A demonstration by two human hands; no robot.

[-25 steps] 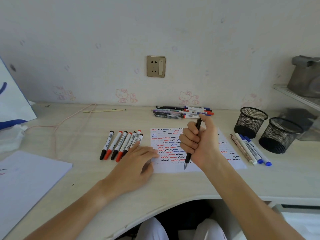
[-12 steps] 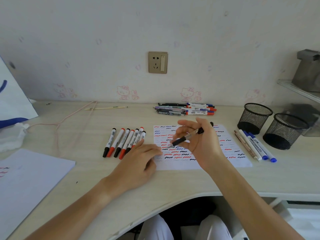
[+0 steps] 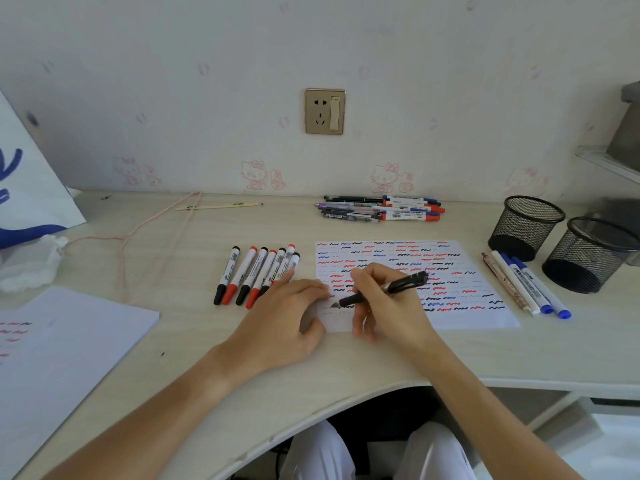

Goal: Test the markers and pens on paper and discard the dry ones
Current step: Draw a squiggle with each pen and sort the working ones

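The right hand (image 3: 388, 306) covers the lower left of the scribbled paper (image 3: 460, 282), and its grip hides the black pen's (image 3: 398, 287) middle. The marker labels (image 3: 258, 268) are too small to read. Far right, a grey box (image 3: 627, 133) is cut off by the frame edge, same with the white bag (image 3: 20, 188) at upper left.
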